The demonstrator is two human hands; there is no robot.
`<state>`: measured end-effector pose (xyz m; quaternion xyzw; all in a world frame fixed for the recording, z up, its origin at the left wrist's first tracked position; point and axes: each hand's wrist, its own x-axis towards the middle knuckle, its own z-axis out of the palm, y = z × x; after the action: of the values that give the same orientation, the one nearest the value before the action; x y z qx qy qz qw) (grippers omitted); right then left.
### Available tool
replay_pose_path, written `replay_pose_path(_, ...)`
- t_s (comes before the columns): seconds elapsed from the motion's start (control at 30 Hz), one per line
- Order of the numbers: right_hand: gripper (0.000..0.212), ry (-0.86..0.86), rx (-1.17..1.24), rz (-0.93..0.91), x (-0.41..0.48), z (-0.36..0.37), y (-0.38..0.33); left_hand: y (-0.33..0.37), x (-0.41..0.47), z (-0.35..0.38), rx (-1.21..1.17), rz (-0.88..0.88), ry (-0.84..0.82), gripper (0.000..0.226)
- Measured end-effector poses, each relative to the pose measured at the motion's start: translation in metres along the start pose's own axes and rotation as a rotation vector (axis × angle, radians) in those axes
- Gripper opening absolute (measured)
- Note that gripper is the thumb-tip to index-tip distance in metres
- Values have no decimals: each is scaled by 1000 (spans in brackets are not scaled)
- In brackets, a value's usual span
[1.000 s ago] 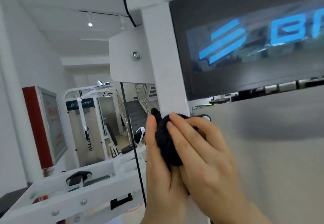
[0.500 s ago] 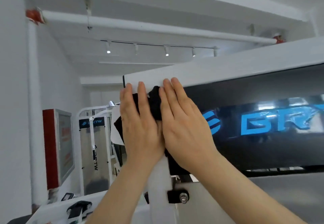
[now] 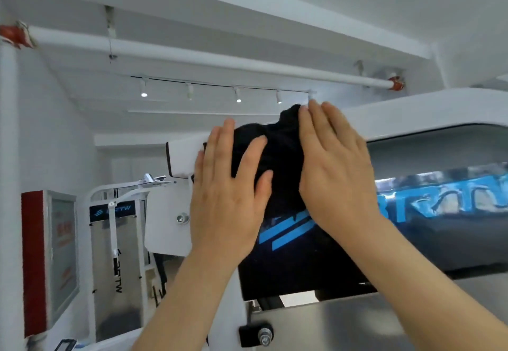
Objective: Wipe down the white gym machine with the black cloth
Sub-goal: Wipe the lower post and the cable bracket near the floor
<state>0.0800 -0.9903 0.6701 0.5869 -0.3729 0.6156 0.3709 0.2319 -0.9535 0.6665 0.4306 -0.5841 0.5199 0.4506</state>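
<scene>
The black cloth point(image 3: 275, 155) sits bunched against the white gym machine point(image 3: 180, 157), just above its black logo panel point(image 3: 428, 240), long axis seemingly along the panel's top edge, and I hold my left hand point(image 3: 228, 199) and right hand point(image 3: 338, 177) flat on it, fingers straight, so, I judge, 2 palms spread the wiping pressure.

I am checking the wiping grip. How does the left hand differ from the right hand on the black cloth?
The left hand is lower, the right hand reaches the top edge of the machine. The left hand's fingers are spread, the right hand's lie together. Both press flat on the cloth.
</scene>
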Motion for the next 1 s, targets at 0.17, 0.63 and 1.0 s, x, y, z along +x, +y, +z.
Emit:
replay_pose_path(0.17, 66, -170, 123, -235, -92, -3, -6, 19, -88, 4, 46, 1, -162, 54)
replay_pose_path(0.63, 67, -208, 40, -64, -94, -17, 59, 82, -60, 8, 62, 50, -297, 59)
replay_pose_path(1.0, 66, -345, -68, -112, -157, -47, 117, 128, -105, 23, 34, 172, -380, 56)
